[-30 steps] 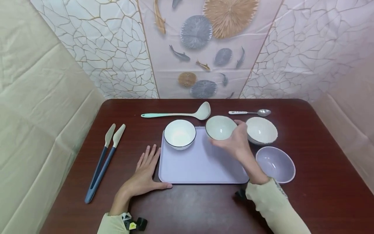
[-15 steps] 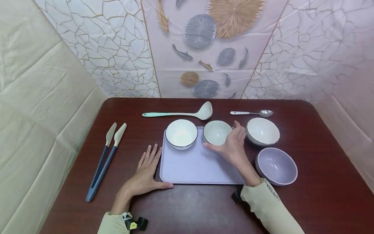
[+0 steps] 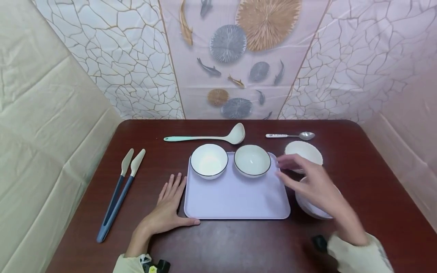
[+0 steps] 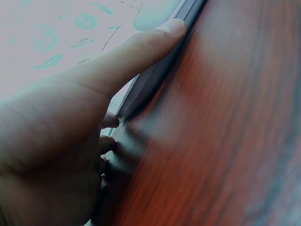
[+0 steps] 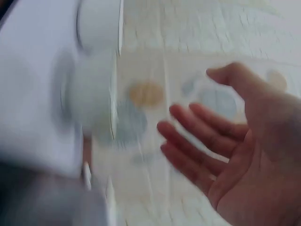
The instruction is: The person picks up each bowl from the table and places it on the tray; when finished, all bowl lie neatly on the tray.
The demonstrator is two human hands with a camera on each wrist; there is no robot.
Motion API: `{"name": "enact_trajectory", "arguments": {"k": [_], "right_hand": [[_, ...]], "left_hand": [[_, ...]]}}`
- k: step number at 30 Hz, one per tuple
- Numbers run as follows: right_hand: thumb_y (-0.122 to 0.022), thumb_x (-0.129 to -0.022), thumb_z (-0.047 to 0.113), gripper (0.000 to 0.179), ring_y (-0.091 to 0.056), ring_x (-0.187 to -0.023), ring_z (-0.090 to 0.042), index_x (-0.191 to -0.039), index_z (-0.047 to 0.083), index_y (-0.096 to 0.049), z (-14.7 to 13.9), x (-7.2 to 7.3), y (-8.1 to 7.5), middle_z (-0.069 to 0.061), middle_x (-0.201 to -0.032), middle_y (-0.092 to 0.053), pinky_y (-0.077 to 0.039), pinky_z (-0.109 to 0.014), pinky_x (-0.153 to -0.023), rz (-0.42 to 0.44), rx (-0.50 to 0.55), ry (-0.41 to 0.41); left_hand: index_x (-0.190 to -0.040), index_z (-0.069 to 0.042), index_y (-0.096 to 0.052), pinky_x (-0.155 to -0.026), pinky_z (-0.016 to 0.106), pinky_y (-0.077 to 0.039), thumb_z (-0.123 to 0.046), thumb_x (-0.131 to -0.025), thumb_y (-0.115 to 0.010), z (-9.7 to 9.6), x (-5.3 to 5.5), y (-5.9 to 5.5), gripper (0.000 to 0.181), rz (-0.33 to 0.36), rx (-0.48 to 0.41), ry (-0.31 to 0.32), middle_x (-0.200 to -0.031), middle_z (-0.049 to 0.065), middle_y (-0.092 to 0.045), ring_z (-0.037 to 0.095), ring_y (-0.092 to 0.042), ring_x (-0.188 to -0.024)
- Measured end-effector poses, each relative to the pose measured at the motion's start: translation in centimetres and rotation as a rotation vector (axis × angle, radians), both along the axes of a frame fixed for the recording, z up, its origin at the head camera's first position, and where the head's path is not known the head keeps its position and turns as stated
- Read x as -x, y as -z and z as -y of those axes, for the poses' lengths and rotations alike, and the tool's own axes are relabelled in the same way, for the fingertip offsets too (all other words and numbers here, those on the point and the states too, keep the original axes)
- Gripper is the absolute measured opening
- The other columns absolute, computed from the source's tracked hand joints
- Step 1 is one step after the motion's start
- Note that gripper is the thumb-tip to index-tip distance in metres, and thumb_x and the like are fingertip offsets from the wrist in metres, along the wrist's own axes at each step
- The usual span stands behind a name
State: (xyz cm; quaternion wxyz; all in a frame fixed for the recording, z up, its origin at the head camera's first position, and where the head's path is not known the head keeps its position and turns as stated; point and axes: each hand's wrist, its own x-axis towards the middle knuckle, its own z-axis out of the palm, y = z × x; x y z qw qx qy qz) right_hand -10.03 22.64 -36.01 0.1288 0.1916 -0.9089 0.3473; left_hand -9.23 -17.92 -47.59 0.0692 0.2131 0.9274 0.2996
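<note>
A lilac tray (image 3: pixel 235 201) bears two dark-rimmed bowls along its far side: a white bowl (image 3: pixel 209 161) at left and a pale greenish bowl (image 3: pixel 252 160) beside it. My right hand (image 3: pixel 312 185), fingers spread and holding nothing, hovers right of the tray. It overlaps a white bowl with an uneven rim (image 3: pixel 304 149) and partly hides a lilac bowl (image 3: pixel 308 206). My left hand (image 3: pixel 167 208) lies spread at the tray's left near corner, its thumb along the near edge. In the left wrist view the thumb tip (image 4: pixel 175 27) touches the tray's edge.
Behind the tray lies a ladle (image 3: pixel 218 136) with a mint handle. A spoon (image 3: pixel 291 135) with a white handle lies at the back right. Tongs (image 3: pixel 120 197) with blue handles lie at the left. Fabric walls stand behind the table and on both sides.
The right hand has set the pale greenish bowl on the tray beside the white one, let go of it and drawn back to the right. The left hand has stayed in place.
</note>
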Motion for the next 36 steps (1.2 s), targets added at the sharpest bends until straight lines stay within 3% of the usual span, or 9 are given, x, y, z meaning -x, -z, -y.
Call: {"name": "enact_trajectory", "arguments": {"k": [3, 6, 13, 19, 25, 31, 36], "right_hand": [[-0.082, -0.081, 0.016, 0.043, -0.059, -0.104, -0.003, -0.121, 0.018, -0.065, -3.6, -1.8, 0.1, 0.004, -0.111, -0.068, -0.038, -0.009, -0.09, -0.028, -0.04, 0.066], [-0.085, -0.078, 0.017, 0.057, -0.049, -0.112, 0.002, -0.129, 0.018, -0.059, -6.6, -3.0, 1.4, 0.002, -0.12, -0.061, -0.03, -0.004, -0.092, 0.02, -0.044, 0.125], [-0.096, -0.061, 0.017, 0.107, -0.034, -0.117, -0.011, -0.149, 0.013, -0.036, -10.3, -4.5, 5.5, -0.008, -0.137, -0.039, -0.025, -0.007, -0.088, 0.138, -0.015, 0.08], [-0.098, -0.055, 0.021, 0.126, -0.037, -0.113, -0.014, -0.155, 0.013, -0.021, -10.9, -4.9, 6.8, -0.012, -0.139, -0.037, -0.026, -0.007, -0.087, 0.191, -0.018, 0.018], [-0.101, -0.048, 0.021, 0.125, -0.045, -0.104, -0.013, -0.151, 0.012, -0.031, -10.9, -4.4, 6.8, -0.006, -0.133, -0.046, -0.032, -0.009, -0.083, 0.154, -0.025, 0.045], [-0.101, -0.047, 0.021, 0.12, -0.048, -0.1, -0.014, -0.149, 0.02, -0.035, -10.4, -4.2, 5.3, -0.003, -0.133, -0.048, -0.036, -0.01, -0.079, 0.159, -0.003, 0.104], [-0.101, -0.046, 0.021, 0.123, -0.05, -0.104, -0.014, -0.149, 0.02, -0.035, -8.3, -4.3, 4.4, 0.0, -0.133, -0.049, -0.039, -0.012, -0.082, 0.174, 0.031, 0.013]], "left_hand": [[-0.158, -0.01, -0.008, -0.113, 0.057, 0.002, -0.072, -0.067, -0.075, 0.0, -0.1, 0.0, 0.129, -0.002, -0.007, -0.002, -0.163, 0.014, 0.003, 0.033, 0.011, -0.147], [-0.158, -0.009, -0.008, -0.113, 0.057, 0.001, -0.071, -0.067, -0.075, 0.0, -0.1, 0.0, 0.129, -0.01, -0.012, -0.005, -0.163, 0.015, 0.002, 0.034, 0.01, -0.147], [-0.159, -0.012, -0.006, -0.115, 0.053, 0.003, -0.073, -0.067, -0.074, 0.0, 0.1, 0.0, 0.13, 0.008, 0.017, -0.002, -0.163, 0.012, 0.005, 0.031, 0.012, -0.147], [-0.159, -0.012, -0.006, -0.115, 0.052, 0.003, -0.073, -0.066, -0.075, -0.1, 0.1, 0.2, 0.13, 0.006, 0.018, -0.002, -0.163, 0.012, 0.004, 0.031, 0.012, -0.147], [-0.159, -0.012, -0.006, -0.114, 0.055, 0.003, -0.071, -0.067, -0.076, -0.1, 0.0, 0.2, 0.129, 0.012, 0.004, -0.007, -0.163, 0.012, 0.004, 0.031, 0.012, -0.147], [-0.159, -0.011, -0.006, -0.114, 0.055, 0.002, -0.073, -0.067, -0.074, 0.0, 0.1, 0.2, 0.13, 0.008, 0.01, -0.01, -0.163, 0.012, 0.004, 0.031, 0.012, -0.147], [-0.158, -0.009, -0.007, -0.114, 0.054, 0.002, -0.074, -0.066, -0.074, 0.0, 0.2, 0.2, 0.131, -0.008, 0.012, 0.0, -0.163, 0.014, 0.003, 0.032, 0.011, -0.147]]}}
